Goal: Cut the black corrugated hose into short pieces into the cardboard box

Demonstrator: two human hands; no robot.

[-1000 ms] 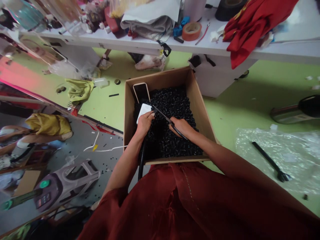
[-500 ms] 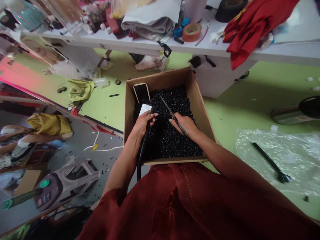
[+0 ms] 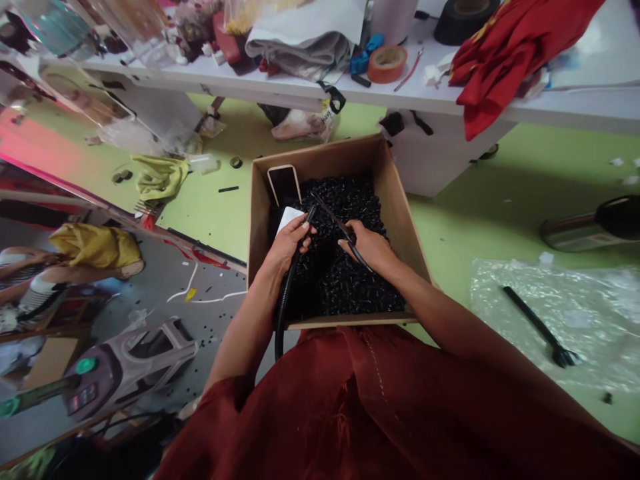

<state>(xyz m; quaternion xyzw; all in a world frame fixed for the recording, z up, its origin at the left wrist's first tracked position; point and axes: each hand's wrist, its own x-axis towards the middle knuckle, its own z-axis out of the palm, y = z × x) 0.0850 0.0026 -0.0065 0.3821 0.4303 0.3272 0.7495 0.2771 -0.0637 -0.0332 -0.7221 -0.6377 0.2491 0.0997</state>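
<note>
I see left hand (image 3: 289,244) clamped on hose (image 3: 285,293), right hand (image 3: 367,244) clamped on scissors (image 3: 333,216), over box (image 3: 401,200) of black bits (image 3: 350,287). White slab (image 3: 290,215) crowds left hand. From box: stick (image 3: 530,316) at 4 o'clock, flask (image 3: 575,233) 3, cluttered table (image 3: 425,99) 12.

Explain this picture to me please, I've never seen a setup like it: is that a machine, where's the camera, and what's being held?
There's no machine at work here: these are a person's own bare hands, seen by a camera worn on that person's head, looking forward and down. The left hand holds a black ribbed flexible tube. The right hand holds what look like dark-handled metal scissors. Both hands are over an open brown cardboard box containing many small shiny black pieces. Beyond it, a long white table carries an orange roll of tape and a crumpled red cloth. To the right, a clear plastic sheet lies on a light green surface.
</note>
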